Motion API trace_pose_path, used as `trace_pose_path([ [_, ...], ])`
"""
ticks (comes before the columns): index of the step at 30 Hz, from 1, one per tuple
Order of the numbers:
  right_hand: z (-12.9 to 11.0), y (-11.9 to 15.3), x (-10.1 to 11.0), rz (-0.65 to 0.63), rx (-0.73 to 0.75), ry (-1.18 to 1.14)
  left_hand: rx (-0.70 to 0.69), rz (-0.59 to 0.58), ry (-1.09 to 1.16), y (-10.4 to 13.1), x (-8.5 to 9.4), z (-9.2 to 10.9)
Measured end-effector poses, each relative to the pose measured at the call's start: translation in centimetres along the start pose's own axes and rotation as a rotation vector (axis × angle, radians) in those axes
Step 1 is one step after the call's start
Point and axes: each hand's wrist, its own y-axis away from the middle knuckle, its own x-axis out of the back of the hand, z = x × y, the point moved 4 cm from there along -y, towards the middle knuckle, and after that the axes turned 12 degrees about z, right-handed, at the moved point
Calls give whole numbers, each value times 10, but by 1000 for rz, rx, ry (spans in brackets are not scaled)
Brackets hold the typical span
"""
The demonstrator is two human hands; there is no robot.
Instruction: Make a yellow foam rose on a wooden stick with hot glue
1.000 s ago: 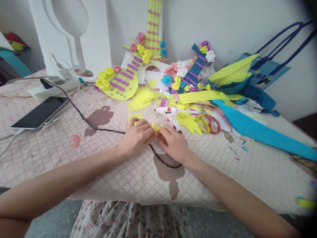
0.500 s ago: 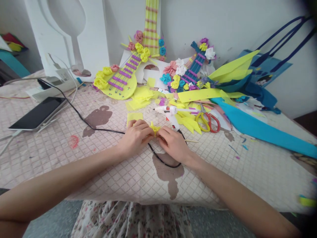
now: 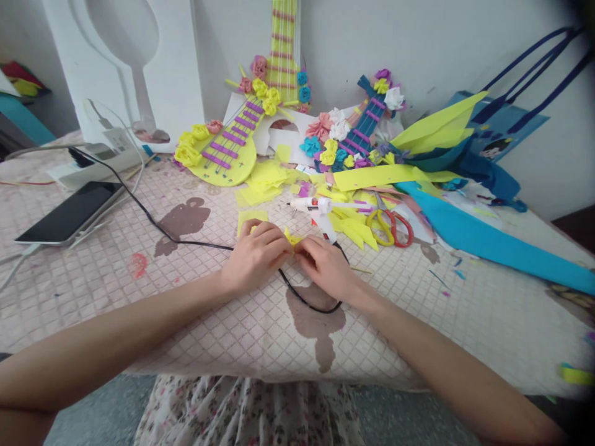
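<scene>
Between my fingertips is a small yellow paper flower (image 3: pixel 292 238), its lower part hidden by the fingers. My left hand (image 3: pixel 260 254) is closed, pinching the flower from the left. From the right side my right hand (image 3: pixel 328 263) pinches it too, fingers curled. A square of yellow paper (image 3: pixel 252 217) lies just behind my left hand. Beyond the right hand rests a white glue gun (image 3: pixel 309 204), and its black cable (image 3: pixel 302 300) loops under both hands. A thin wooden stick (image 3: pixel 361 270) shows to the right of my right hand.
Scissors (image 3: pixel 393 228) with yellow and red handles lie at the right among yellow paper pieces (image 3: pixel 356 229). Paper guitars (image 3: pixel 232 148) with flowers stand at the back. A tablet (image 3: pixel 69 212) and power strip (image 3: pixel 95 164) are on the left; long blue paper (image 3: pixel 493 238) stretches right.
Both hands stay at the yellow flower with only slight finger shifts. The right fingers have curled a little, and the flower sits slightly lower between them.
</scene>
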Motion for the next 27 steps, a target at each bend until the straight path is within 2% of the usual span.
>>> trace_pose_path([
  [6, 1, 0, -1, -2, 6, -28, -123, 46, -58, 0, 1, 2],
  [12, 3, 0, -2, -6, 4, -3, -238, 39, -126, 2, 1, 5],
  [20, 0, 2, -1, 2, 23, 34, -216, 14, -143, 2, -3, 2],
  [27, -6, 3, 0, 64, 91, 161, -126, -40, -90, 2, -3, 5],
])
